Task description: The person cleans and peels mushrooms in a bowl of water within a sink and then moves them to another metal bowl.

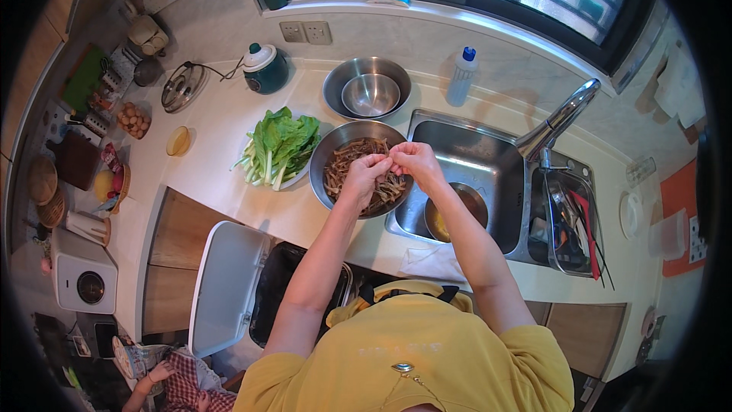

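Brown strips of what looks like soaked dried food (349,163) fill a steel bowl (318,180) on the counter. Above its right side my left hand (366,174) and my right hand (413,160) meet at the fingertips, pinching a small piece between them; the piece is mostly covered by the fingers. Leafy greens (283,146) lie on a white plate left of the bowl. Behind it, a small steel bowl (370,95) sits inside a larger one (334,88). Another metal bowl (457,197), partly behind my right forearm, stands in the sink (503,183).
An opened bin (280,280) with a raised white lid (226,286) is below the counter's edge. A faucet (557,120), a plastic bottle (461,79), a white cloth (432,263) and a utensil basket (572,229) surround the sink. Another person's arm (148,380) shows at lower left.
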The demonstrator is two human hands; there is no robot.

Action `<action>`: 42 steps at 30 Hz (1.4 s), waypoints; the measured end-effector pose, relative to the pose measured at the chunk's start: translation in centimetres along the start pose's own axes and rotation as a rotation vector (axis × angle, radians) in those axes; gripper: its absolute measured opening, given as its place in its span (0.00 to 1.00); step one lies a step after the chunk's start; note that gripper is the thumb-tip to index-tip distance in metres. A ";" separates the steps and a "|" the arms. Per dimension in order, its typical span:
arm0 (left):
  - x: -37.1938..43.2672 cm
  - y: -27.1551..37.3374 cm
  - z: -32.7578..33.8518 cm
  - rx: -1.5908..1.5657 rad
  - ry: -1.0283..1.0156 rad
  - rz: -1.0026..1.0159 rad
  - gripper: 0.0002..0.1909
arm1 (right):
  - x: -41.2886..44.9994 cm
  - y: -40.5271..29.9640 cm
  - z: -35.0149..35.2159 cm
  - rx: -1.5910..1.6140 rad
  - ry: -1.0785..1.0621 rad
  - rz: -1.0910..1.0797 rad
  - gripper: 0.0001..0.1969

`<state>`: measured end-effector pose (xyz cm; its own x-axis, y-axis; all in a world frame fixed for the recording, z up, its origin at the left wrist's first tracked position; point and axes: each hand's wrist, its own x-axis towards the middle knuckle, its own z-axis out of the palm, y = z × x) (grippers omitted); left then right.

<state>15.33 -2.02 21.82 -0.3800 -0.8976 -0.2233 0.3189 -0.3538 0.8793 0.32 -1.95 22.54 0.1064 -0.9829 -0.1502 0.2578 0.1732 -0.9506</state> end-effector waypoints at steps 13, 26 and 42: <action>-0.8 -0.3 -0.2 -0.084 0.078 0.083 0.03 | 0.7 1.6 0.4 -0.185 0.023 -0.156 0.01; -2.8 0.7 -6.5 0.214 0.305 0.159 0.06 | 1.2 0.3 -5.7 0.138 0.100 -0.057 0.03; 0.0 0.3 -1.7 -0.145 0.180 0.009 0.14 | 2.1 3.6 -1.3 -0.365 0.008 -0.099 0.05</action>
<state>16.87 -2.53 21.35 -0.2196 -0.9287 -0.2988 0.4478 -0.3680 0.8149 0.18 -3.49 18.46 0.0900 -0.9945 -0.0538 -0.0925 0.0455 -0.9947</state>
